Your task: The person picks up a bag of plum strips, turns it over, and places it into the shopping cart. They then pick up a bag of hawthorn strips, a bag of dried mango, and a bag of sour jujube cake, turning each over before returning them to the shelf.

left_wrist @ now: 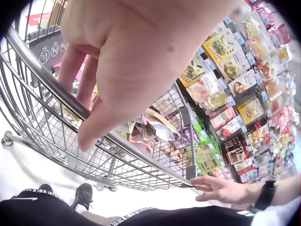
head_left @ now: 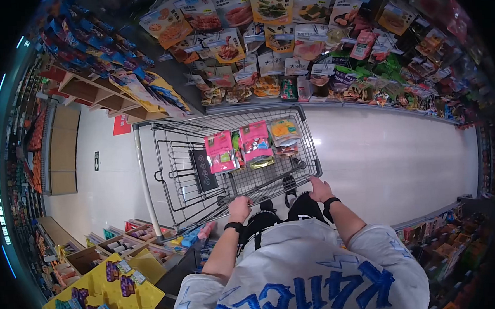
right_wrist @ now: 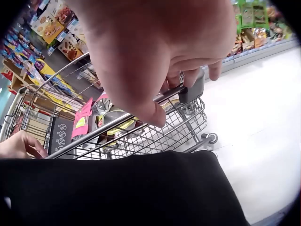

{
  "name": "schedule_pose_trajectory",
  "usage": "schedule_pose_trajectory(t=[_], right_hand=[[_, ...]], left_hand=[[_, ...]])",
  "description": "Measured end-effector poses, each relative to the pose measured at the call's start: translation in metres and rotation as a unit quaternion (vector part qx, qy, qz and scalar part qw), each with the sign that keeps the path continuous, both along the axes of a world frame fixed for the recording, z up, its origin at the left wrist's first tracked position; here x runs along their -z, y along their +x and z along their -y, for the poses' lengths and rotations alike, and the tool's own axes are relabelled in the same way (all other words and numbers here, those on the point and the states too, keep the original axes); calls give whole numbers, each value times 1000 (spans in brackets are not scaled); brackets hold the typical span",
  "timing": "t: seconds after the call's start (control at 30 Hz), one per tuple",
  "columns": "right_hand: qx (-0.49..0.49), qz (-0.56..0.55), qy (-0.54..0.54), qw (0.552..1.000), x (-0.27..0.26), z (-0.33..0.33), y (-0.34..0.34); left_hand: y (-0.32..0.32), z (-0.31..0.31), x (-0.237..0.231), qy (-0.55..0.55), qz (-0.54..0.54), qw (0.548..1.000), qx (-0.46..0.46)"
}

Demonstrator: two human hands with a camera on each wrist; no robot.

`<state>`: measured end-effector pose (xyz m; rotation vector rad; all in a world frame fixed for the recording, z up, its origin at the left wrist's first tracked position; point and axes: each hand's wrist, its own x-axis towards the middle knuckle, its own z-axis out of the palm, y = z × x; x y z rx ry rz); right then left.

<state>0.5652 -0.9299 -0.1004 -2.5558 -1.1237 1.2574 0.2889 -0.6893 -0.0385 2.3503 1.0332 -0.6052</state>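
Note:
A wire shopping cart, its near top rail running sideways before the person, holds snack packs. The left hand grips this rail, fingers over its far side and thumb on the near side. At the rail's right end, beside the grey corner piece, the right hand curls its fingers over it. Two pink packs stand in the basket, with a yellow-orange pack to their right. Neither hand touches a pack.
Hanging snack packs fill the shelf wall beyond the cart. A wooden shelf unit stands at the upper left, a yellow display at the lower left. Pale floor shows right of the cart; more shelves line the lower right.

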Motion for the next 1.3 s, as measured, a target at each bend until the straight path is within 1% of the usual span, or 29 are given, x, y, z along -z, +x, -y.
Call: schedule_pose_trajectory(t=[0.03, 0.07, 0.13, 0.17, 0.27, 0.33, 0.37, 0.43, 0.47, 0.53, 0.57, 0.6, 0.63, 0.67, 0.73, 0.8, 0.87, 0.9, 0.93, 1.0, 1.03, 1.07, 1.1, 1.13, 1.2, 1.27, 1.3], right_hand=[[29, 13, 2, 1000, -1, 7, -4], [32, 13, -4, 999, 3, 13, -1], [65, 23, -17, 997, -3, 26, -14], [72, 25, -21, 997, -6, 32, -21], [128, 16, -26, 991, -3, 52, -35], [219, -31, 10, 975, -2, 68, -40], [227, -31, 9, 973, -2, 76, -46], [265, -42, 91, 959, 3, 94, -56], [272, -42, 92, 957, 7, 101, -60], [279, 13, 109, 954, 18, 112, -66], [288, 13, 110, 951, 25, 119, -71], [322, -6, 95, 942, 24, 122, -72], [356, -24, 80, 931, 23, 123, -76], [365, -24, 82, 927, 22, 124, -82], [398, -4, 125, 909, 27, 129, -88], [402, -8, 120, 908, 31, 136, -86], [405, -12, 118, 907, 31, 143, -92], [377, 0, 109, 920, 29, 149, -92], [349, 15, 104, 931, 32, 155, -86], [344, 8, 111, 932, 32, 167, -70], [322, 17, 114, 940, 31, 172, -66], [300, 22, 115, 947, 30, 177, -67], [294, 32, 117, 948, 28, 181, -63], [300, 29, 120, 946, 26, 185, -58], [301, 38, 127, 944, 22, 192, -45], [301, 33, 122, 945, 19, 202, -25], [301, 30, 124, 945, 20, 209, -15]], left_hand=[[3, 2, -4, 0, -7, 1000, 8], [11, 2, -3, -6, -6, 1000, 12], [5, 6, 3, 4, 55, 998, 30], [4, 8, 12, 15, 65, 996, 53], [8, 12, 15, 18, 94, 991, 99], [18, 15, 7, 10, 88, 989, 115], [20, 17, 3, 5, 84, 989, 123], [23, 19, 3, -3, 81, 987, 140], [26, 20, 3, -10, 77, 986, 149], [37, 23, 4, -10, 78, 983, 166], [39, 25, 5, -8, 83, 981, 177], [42, 28, 7, -8, 81, 979, 185], [44, 29, 9, -13, 72, 981, 181], [48, 31, 11, -18, 63, 982, 175], [58, 37, 7, -8, 66, 979, 192], [65, 44, 6, -2, 61, 976, 207], [74, 46, 11, -6, 88, 973, 211], [82, 47, 3, -33, 49, 975, 216], [92, 46, -8, -30, 50, 974, 221], [113, 33, -37, -78, 164, 965, 190], [124, 19, -58, 15, 234, 952, 197], [134, 0, -86, 105, 298, 927, 203], [144, -20, -117, 200, 302, 918, 163], [148, -48, -137, 292, 298, 899, 134], [145, -100, -154, 419, 230, 879, 13], [133, -149, -145, 402, 157, 894, -116], [132, -158, -152, 407, 158, 892, -115]])
